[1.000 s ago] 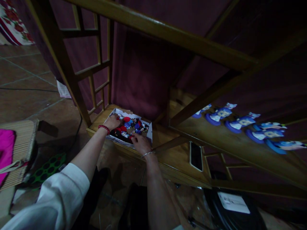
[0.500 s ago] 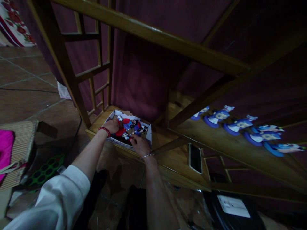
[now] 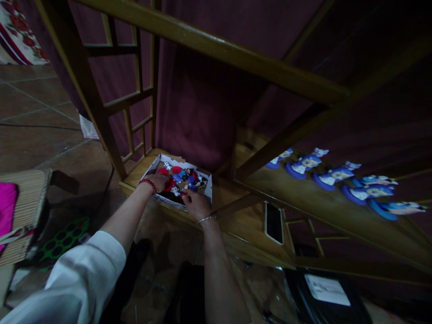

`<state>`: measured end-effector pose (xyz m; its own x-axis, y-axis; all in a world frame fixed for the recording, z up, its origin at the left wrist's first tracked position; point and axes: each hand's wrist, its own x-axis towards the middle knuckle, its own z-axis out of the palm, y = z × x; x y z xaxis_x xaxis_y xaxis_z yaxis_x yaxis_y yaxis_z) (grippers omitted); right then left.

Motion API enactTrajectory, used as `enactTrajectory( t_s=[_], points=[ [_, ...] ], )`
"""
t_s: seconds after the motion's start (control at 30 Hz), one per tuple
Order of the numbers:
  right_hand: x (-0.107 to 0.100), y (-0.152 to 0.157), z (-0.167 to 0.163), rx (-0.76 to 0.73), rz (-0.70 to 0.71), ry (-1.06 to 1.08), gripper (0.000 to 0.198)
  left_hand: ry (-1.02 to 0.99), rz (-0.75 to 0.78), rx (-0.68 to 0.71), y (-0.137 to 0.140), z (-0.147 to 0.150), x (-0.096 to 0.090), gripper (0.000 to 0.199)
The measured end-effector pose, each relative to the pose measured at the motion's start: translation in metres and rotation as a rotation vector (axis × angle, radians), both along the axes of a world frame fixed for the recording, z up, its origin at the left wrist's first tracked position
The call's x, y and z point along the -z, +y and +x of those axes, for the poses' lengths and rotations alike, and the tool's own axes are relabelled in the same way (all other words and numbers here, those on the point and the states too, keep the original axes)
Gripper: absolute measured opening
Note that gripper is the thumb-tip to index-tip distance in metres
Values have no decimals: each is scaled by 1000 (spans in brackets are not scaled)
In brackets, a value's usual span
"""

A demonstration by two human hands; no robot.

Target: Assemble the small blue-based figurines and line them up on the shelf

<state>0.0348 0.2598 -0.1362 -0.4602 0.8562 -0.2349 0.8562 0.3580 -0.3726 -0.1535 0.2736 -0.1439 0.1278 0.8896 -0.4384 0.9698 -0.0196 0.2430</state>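
**Dim room, wooden shelf unit (image 3: 216,38), shallow box (image 3: 209,189) of small figurines (image 3: 184,173)**

In the head view, a dark reddish curtain (image 3: 199,126) hangs behind the unit, and brown tiled floor (image 3: 40,96) shows at the left. The box lies on the low shelf (image 3: 241,231), near its left end and close to the front edge. The figurines are jumbled inside it, in red, blue, black and white.

The left hand (image 3: 159,182), a red beaded bracelet (image 3: 147,183) at its wrist, reaches over the box's left side, palm down among red pieces. Its fingertips are hidden, so whether it grips one cannot be told. The right hand (image 3: 197,204), wearing a silver bangle (image 3: 205,219), comes over the front wall with fingers bent, the tips close to a small piece by the front middle; whether they pinch it is too dim to tell.

Further right on the low shelf lies a phone (image 3: 273,222), dark screen up, well apart from the box. On a higher shelf (image 3: 286,182) at the right stands a row of blue-and-white figures (image 3: 334,176). At the left edge, pink cloth (image 3: 7,207) lies on a slatted seat (image 3: 30,193), with a green holed object (image 3: 62,238) below. A black object with a white label (image 3: 327,289) sits at lower right.
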Motion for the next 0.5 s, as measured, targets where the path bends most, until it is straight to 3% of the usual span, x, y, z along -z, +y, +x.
enactTrajectory(
  t_s=[0.27, 0.5],
  points=[
    [0, -1, 2, 6, -6, 27, 34, 23, 53, -100, 5, -2, 9, 31],
    [4, 0, 3, -6, 15, 29, 34, 5, 28, -89, 5, 1, 3, 33]
  ],
)
